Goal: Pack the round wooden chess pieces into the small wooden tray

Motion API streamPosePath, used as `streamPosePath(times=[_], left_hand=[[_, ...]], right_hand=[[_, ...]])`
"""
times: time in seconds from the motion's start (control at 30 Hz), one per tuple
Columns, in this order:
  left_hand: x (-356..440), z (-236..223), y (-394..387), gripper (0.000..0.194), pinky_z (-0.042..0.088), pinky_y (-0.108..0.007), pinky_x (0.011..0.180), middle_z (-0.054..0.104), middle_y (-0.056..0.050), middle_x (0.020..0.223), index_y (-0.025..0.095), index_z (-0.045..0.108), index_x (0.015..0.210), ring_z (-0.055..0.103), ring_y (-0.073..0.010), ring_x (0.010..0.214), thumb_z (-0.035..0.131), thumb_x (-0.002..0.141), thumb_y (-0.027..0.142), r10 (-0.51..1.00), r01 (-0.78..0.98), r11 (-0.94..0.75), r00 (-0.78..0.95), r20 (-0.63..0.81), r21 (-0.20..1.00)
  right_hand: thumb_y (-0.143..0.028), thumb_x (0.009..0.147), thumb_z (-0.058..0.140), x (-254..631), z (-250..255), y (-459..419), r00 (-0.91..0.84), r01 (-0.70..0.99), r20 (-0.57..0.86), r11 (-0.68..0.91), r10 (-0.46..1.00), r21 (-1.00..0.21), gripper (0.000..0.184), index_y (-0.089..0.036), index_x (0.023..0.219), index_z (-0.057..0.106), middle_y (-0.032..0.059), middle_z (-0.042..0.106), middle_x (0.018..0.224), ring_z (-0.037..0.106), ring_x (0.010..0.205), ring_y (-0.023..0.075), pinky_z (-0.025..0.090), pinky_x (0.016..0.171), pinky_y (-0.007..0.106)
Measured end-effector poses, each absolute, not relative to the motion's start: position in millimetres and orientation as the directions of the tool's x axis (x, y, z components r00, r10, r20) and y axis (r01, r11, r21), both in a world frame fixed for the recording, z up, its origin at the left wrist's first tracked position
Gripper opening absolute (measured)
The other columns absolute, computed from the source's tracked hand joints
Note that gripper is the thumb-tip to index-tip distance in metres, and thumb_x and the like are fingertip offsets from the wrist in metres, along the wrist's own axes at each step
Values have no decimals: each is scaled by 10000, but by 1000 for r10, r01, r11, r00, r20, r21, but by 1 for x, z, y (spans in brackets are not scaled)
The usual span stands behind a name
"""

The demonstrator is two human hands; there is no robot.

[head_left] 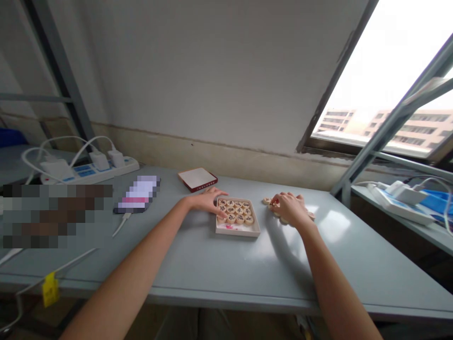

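Observation:
A shallow white box (pixel 238 231) stands on the table, with several round xiangqi pieces (pixel 239 211) in rows, dark characters facing up. Its front strip is bare apart from a pink-red print. My left hand (pixel 207 200) grips the box at its left side, the thumb over the front-left pieces and the index finger by the back-left corner. To the right of the box, my right hand (pixel 290 208) is bent over a loose group of xiangqi pieces (pixel 266 201), fingertips closed on one of them. The hand hides most of that group.
Behind the box lies a dark-red box lid (pixel 197 179), pale inside up. A phone (pixel 138 194) on a charging cable is at left, near a power strip (pixel 90 172) with plugs. Another power strip (pixel 399 203) sits at right beyond a metal post. A wall borders the table's back.

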State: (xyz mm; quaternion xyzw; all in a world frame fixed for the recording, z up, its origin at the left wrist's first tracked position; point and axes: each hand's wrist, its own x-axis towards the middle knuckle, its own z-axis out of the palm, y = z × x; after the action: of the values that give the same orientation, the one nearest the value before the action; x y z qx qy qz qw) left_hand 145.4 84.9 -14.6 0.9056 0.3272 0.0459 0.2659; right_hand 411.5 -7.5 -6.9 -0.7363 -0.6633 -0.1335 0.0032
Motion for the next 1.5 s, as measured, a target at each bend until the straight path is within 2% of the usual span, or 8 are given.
streamPosePath(times=[0.1, 0.23, 0.33, 0.63, 0.87, 1.0, 1.33, 1.5], left_hand=[[146, -15, 83, 881, 223, -308, 1019, 313, -60, 1298, 243, 335, 1265, 262, -233, 1226, 606, 517, 620, 577, 548, -671, 809, -111, 500], [148, -18, 84, 854, 225, -300, 1019, 327, -55, 1274, 245, 348, 1256, 266, -225, 1222, 599, 529, 614, 570, 533, -675, 816, -98, 509], [148, -20, 87, 828, 230, -311, 1016, 333, -46, 1271, 261, 347, 1253, 267, -225, 1224, 605, 539, 594, 571, 529, -669, 815, -94, 521], [146, -14, 84, 668, 208, -280, 1017, 340, -79, 1313, 194, 328, 1268, 273, -190, 1237, 419, 716, 560, 560, 529, -672, 821, -113, 518], [152, -5, 68, 1125, 145, -426, 1036, -19, -104, 1446, 212, 63, 1363, 10, -293, 1309, 613, 476, 633, 592, 608, -639, 780, -203, 472], [153, -3, 66, 1141, 117, -450, 1038, -51, -119, 1442, 202, 64, 1366, -31, -300, 1308, 627, 468, 624, 566, 607, -642, 787, -245, 469], [151, -6, 72, 1018, 115, -400, 1053, 13, -86, 1448, 222, 139, 1359, 20, -273, 1313, 558, 543, 664, 556, 597, -642, 795, -244, 481], [155, -11, 73, 903, 120, -349, 1055, 131, -90, 1431, 180, 173, 1349, 99, -232, 1305, 446, 640, 667, 538, 551, -669, 822, -188, 499]], right_hand=[[-356, 744, 541, 409, 0, -8, 46, 993, 231, -68, 972, 92, 174, -208, 766, 629, 64, 628, 850, 520, 880, 260, 296, 718, 372], [-446, 731, 547, 386, 12, -12, -115, 939, 241, 185, 964, -290, 244, -238, 830, 626, 28, 609, 822, 540, 759, 178, 361, 668, 297], [-364, 715, 602, 355, 9, -14, -351, 794, 248, 428, 903, -433, 199, -231, 863, 616, 9, 603, 850, 538, 758, 141, 394, 661, 244], [-194, 743, 573, 318, -12, -11, -539, 670, 257, 593, 802, -446, 193, -220, 929, 616, 19, 635, 947, 558, 873, 138, 405, 774, 254], [-259, 690, 582, 403, 12, -17, -128, 968, 229, 172, 965, -183, 131, -212, 804, 627, 26, 630, 774, 573, 695, 163, 416, 601, 273], [-195, 594, 629, 444, 4, -18, 27, 997, 32, -24, 999, -79, 221, -228, 812, 637, 8, 636, 758, 575, 706, 180, 391, 528, 252], [-284, 687, 564, 424, 7, -18, 91, 985, 51, -97, 995, 141, 117, -220, 748, 641, 43, 633, 776, 573, 721, 213, 357, 566, 293], [-365, 706, 582, 403, 11, -15, -117, 980, 120, 135, 986, -148, 177, -229, 805, 635, 20, 617, 746, 558, 680, 162, 386, 579, 270]])
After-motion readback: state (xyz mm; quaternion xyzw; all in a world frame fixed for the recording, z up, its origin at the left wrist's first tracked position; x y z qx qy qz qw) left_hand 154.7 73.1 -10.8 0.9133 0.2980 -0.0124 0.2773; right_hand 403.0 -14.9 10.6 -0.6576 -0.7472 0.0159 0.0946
